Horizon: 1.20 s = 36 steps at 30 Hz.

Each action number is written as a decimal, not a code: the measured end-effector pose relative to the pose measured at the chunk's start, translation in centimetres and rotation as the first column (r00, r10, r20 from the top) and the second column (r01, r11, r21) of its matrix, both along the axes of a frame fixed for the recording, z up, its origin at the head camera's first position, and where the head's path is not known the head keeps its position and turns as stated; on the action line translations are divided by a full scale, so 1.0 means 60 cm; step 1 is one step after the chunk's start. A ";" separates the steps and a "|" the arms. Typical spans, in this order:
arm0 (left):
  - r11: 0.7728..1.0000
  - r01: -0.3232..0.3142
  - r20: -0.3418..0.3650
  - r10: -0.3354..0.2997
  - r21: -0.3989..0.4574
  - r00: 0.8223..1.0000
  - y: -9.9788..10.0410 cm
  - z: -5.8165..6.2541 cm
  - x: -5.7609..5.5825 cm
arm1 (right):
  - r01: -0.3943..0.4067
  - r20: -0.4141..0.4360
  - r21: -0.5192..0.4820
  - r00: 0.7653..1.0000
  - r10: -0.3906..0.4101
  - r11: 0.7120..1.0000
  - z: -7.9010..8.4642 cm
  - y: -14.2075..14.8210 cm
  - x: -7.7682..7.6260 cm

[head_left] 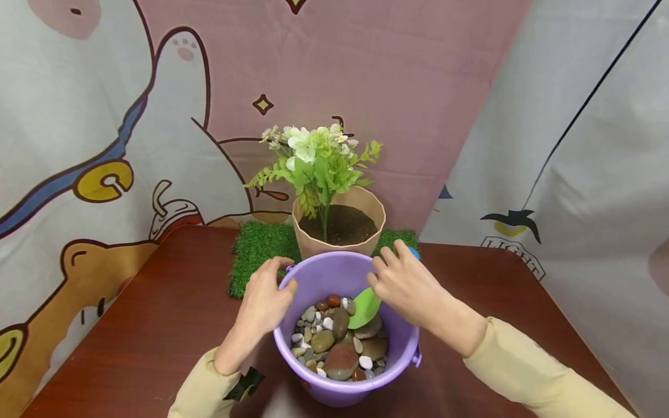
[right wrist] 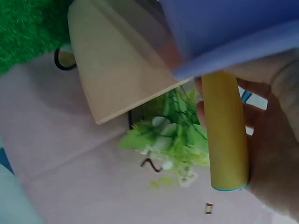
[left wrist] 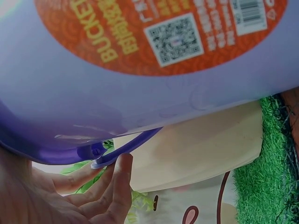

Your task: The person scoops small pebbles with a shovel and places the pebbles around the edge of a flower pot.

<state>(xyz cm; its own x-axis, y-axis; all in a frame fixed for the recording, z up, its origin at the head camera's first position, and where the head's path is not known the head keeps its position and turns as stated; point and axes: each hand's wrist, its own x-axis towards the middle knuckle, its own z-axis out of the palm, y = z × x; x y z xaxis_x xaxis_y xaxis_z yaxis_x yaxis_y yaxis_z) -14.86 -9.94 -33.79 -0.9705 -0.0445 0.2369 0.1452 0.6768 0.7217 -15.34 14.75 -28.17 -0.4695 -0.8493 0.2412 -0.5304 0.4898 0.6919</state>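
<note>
A purple bucket [head_left: 334, 390] stands in the middle of the head view, with wet pebbles and stones [head_left: 341, 361] of several colours inside. My left hand [head_left: 265, 299] grips its left rim, thumb on the inner side and fingers outside by the handle joint, as the left wrist view shows. Over the right rim, my right hand [head_left: 407, 284] holds a toy shovel with a green blade [head_left: 364, 309] pointing down onto the stones. Its yellow handle [right wrist: 226, 135], blue at the end, lies within the curled fingers in the right wrist view.
Right behind the bucket, a beige pot [head_left: 326, 247] of dark soil [head_left: 350, 225] bears a green plant with white flowers [head_left: 313, 154]. It stands on a mat of artificial grass [head_left: 261, 249]. A printed cloth [head_left: 418, 87] hangs behind the brown table [head_left: 172, 296].
</note>
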 end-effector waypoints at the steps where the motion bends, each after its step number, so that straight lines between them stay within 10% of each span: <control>1: 1.000 -0.001 0.001 0.001 0.000 1.000 0.000 0.000 0.000 | 0.002 0.013 -0.010 1.000 -0.001 1.000 -0.003 0.002 -0.002; 36: 1.000 -0.002 -0.013 0.002 0.012 1.000 -0.001 -0.002 0.000 | -0.130 0.230 -0.215 0.957 0.179 0.968 -0.058 -0.007 -0.029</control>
